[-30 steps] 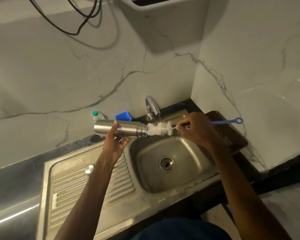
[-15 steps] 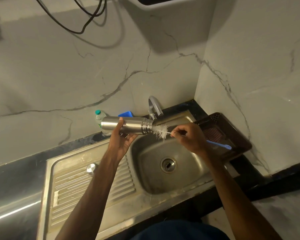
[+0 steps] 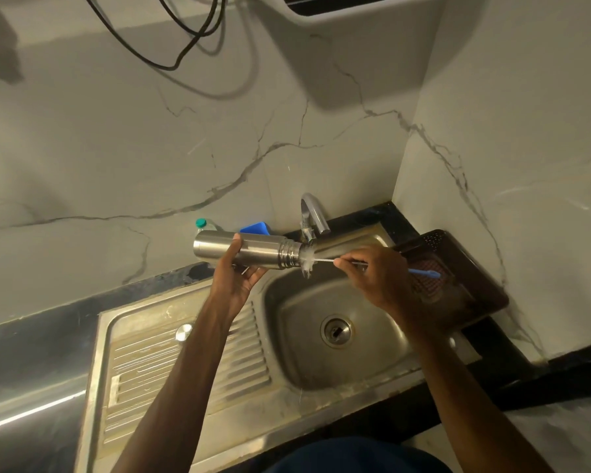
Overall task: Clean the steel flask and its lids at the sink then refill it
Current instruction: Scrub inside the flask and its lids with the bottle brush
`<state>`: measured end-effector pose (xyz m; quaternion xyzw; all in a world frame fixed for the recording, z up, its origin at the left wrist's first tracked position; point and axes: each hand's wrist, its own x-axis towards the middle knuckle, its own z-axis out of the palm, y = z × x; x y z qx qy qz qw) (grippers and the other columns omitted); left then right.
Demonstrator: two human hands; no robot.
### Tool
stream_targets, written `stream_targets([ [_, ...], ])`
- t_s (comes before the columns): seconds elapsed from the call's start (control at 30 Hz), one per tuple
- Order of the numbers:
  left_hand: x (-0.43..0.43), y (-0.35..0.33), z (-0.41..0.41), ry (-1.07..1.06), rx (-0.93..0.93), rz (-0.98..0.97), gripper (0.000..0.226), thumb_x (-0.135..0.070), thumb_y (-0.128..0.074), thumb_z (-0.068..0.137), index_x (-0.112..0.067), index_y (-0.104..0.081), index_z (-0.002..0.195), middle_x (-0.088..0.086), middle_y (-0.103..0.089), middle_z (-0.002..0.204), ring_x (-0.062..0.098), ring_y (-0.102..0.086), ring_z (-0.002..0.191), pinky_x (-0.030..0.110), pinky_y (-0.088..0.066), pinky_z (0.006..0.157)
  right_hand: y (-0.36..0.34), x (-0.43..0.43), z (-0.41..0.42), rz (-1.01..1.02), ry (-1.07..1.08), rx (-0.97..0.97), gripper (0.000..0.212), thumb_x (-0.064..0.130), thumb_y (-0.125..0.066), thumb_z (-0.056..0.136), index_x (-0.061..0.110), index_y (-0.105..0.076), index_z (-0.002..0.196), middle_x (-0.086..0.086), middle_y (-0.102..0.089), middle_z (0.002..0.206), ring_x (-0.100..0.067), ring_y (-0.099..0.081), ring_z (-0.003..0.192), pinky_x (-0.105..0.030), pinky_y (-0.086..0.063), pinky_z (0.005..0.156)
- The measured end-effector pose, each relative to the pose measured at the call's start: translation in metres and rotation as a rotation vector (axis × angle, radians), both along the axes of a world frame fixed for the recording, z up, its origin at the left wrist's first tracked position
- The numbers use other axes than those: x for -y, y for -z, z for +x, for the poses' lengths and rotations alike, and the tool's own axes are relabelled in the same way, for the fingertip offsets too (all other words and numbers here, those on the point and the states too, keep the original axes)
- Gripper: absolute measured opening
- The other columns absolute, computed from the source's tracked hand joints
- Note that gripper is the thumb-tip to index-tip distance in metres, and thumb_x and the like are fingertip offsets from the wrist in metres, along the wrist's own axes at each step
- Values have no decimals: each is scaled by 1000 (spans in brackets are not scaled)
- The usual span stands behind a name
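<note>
Head view. The flask [image 3: 253, 249] is held level above the sink's [image 3: 297, 336] back edge, mouth beside the tap [image 3: 313, 213]. The left hand [image 3: 234, 278] is curled around its body. The right hand [image 3: 376, 278] pinches the brush [image 3: 309, 262] wire, bristles partly inside the mouth. Step: scrubbing the interior. Next, as judged: push the brush deeper, in line with the neck.

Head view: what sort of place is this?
Probably a home kitchen's washing-up corner: a steel sink with a ribbed drainboard set in a dark counter, a tap at its back edge, and a brown tray beside it. The left hand holds a steel flask, the right hand a bottle brush.
</note>
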<state>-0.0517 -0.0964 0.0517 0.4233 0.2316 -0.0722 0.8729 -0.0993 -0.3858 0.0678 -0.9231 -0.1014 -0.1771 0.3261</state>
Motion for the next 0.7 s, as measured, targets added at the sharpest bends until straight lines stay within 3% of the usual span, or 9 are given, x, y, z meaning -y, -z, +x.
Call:
stream_targets([
  [0.13,4,0,0,63,33,51,70,-30,-78,90,-10,-42,147,21,-68,131,39,-70,116,55,-54,103,4,-11,1,-2,-38,-16,33,47,-61,99,21,-78,89,11,-73,75,1,-64,63,-17,-53,64],
  [0.27,-6,-3,5,46,45,60,68,-30,-77,91,-11,-42,147,20,-68,132,38,-69,117,56,-51,107,2,14,-2,68,-3,-59,21,38,-72,96,22,-79,84,14,-70,69,2,-64,62,-6,-44,60],
  [0.5,18,-5,2,106,40,75,72,-32,-80,85,-12,-44,144,21,-67,131,38,-71,115,53,-58,96,10,-13,5,26,-42,-69,26,33,-69,98,17,-73,78,11,-63,62,2,-52,51,-6,-31,52],
  [0.7,4,-5,7,44,45,41,66,-31,-77,90,-11,-45,144,20,-67,133,37,-69,119,52,-57,100,7,9,3,72,-14,-125,26,34,-68,98,18,-75,80,14,-60,58,-3,-58,52,-8,-34,51],
])
